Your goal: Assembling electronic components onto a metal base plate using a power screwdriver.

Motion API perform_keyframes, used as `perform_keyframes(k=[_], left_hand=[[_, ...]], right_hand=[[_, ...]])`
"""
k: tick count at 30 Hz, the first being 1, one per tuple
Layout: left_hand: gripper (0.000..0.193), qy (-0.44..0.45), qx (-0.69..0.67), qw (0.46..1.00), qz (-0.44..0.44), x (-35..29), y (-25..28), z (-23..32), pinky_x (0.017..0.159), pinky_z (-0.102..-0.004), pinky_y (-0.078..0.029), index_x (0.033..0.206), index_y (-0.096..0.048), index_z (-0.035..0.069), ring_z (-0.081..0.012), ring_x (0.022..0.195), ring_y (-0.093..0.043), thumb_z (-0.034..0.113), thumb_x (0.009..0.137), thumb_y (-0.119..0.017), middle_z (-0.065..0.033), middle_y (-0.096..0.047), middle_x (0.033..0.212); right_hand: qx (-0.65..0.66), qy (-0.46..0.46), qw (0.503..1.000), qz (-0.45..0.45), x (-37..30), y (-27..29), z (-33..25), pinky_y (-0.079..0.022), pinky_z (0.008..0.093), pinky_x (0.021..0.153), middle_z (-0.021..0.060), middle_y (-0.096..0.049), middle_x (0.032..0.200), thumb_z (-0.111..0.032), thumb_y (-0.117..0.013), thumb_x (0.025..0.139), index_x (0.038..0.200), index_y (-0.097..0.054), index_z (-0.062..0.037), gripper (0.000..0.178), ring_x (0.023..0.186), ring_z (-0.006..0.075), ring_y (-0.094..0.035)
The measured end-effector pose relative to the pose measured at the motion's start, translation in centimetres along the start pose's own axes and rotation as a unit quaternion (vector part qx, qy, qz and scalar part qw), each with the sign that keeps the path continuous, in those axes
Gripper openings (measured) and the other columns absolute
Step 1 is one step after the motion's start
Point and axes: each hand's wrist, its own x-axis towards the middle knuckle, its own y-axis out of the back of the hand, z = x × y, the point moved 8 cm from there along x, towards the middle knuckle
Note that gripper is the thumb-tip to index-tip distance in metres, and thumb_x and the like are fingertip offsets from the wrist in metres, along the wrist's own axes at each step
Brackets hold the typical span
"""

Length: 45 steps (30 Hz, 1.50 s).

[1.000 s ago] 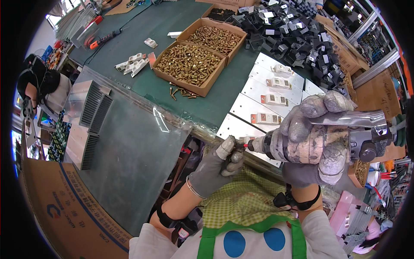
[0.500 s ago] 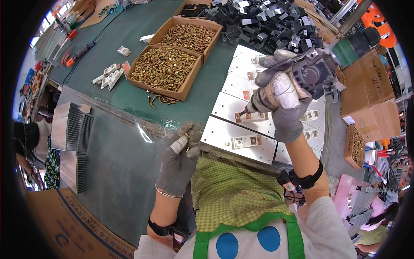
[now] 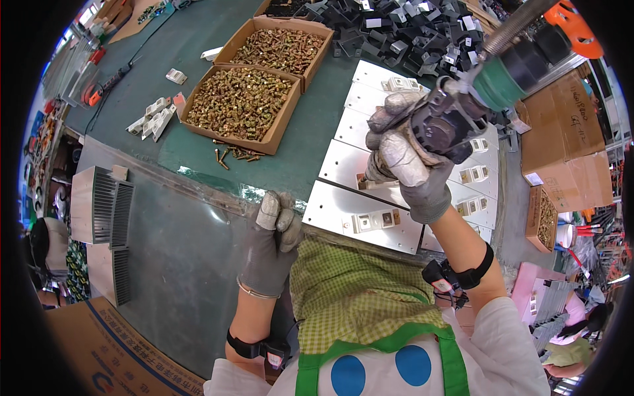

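My right hand (image 3: pixel 422 178), in a grey glove with whitish wrapped fingers, grips a dark power screwdriver (image 3: pixel 441 129) with a green section at its back. Its nose points down at a silvery plate (image 3: pixel 343 157) drilled with small holes; my hand hides the tip and most of the small block there. On the nearest plate (image 3: pixel 323 206) sits a pale block with metal contacts (image 3: pixel 375 221). My gloved left hand (image 3: pixel 269 241) is closed beside this plate's left corner, fingers curled in. What it holds, if anything, is hidden.
Two cardboard trays of brassy screws (image 3: pixel 241 102) stand at the far left, with loose screws (image 3: pixel 231 155) before them. Black brackets (image 3: pixel 403 33) are heaped at the back. Finned metal blocks (image 3: pixel 99 208) lie at left, cardboard boxes (image 3: pixel 568 142) at right.
The screwdriver and my right hand have moved slightly left and lower over the plate. My left fingers have curled in, and the brassy bits seen between them before no longer show.
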Motion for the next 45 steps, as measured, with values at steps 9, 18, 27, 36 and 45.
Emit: perform_keyframes(k=[9, 18, 27, 36, 45], left_hand=[[0.021, 0.015, 0.047, 0.998, 0.033, 0.2, 0.5, -1.0, 0.044, -0.0179, -0.029, 0.097, -0.052, 0.005, -0.0070, 0.052, -0.037, 0.024, 0.087, -0.053, 0.0020, -0.045, 0.069], [0.029, 0.146, -0.033, 0.989, 0.000, -1.1, -2.8, -4.2, 0.045, -0.0168, -0.030, 0.085, -0.054, 0.005, -0.0076, 0.048, -0.034, 0.034, 0.087, -0.050, 0.0019, -0.042, 0.062], [0.035, 0.159, -0.012, 0.983, -0.088, -1.5, -4.6, -5.5, 0.042, -0.0190, -0.027, 0.084, -0.051, 0.009, -0.0083, 0.049, -0.035, 0.044, 0.083, -0.053, -0.0005, -0.046, 0.065], [0.053, 0.111, 0.170, 0.979, -0.029, -0.2, -4.0, -4.8, 0.044, -0.0205, -0.030, 0.088, -0.051, 0.005, -0.0091, 0.053, -0.039, 0.056, 0.085, -0.038, -0.0022, -0.047, 0.068], [0.035, -0.015, -0.036, 0.998, 0.040, 1.4, -0.8, 0.4, 0.056, -0.0196, -0.040, 0.117, -0.044, -0.004, -0.0121, 0.088, -0.052, 0.016, 0.088, -0.047, -0.0165, -0.050, 0.115]], right_hand=[[-0.081, 0.021, 0.996, -0.020, 0.6, -0.6, -0.9, -0.049, 0.0272, 0.070, 0.0099, -0.057, 0.100, 0.001, -0.066, 0.072, 0.113, -0.045, 0.0003, 0.046, 0.084, 0.0151, -0.058], [0.259, -0.137, 0.952, -0.088, -6.8, 4.3, 0.3, -0.043, 0.0320, 0.087, 0.0148, -0.047, 0.117, -0.036, -0.030, 0.090, 0.121, -0.040, -0.0004, 0.049, 0.099, 0.0209, -0.051], [0.325, -0.477, 0.814, 0.060, -17.3, 6.1, 5.6, -0.036, 0.0274, 0.099, 0.0142, -0.044, 0.125, -0.011, -0.033, 0.092, 0.127, -0.036, -0.0015, 0.036, 0.114, 0.0202, -0.044], [0.240, -0.223, 0.942, 0.075, -9.2, 5.8, 1.7, -0.042, 0.0288, 0.088, 0.0125, -0.051, 0.111, -0.017, -0.050, 0.078, 0.116, -0.042, 0.0008, 0.043, 0.100, 0.0182, -0.051], [-0.153, 0.180, 0.966, 0.102, 5.4, 4.7, -3.6, -0.049, 0.0250, 0.069, 0.0061, -0.061, 0.087, 0.002, -0.065, 0.068, 0.093, -0.056, 0.0007, 0.026, 0.077, 0.0108, -0.059]])
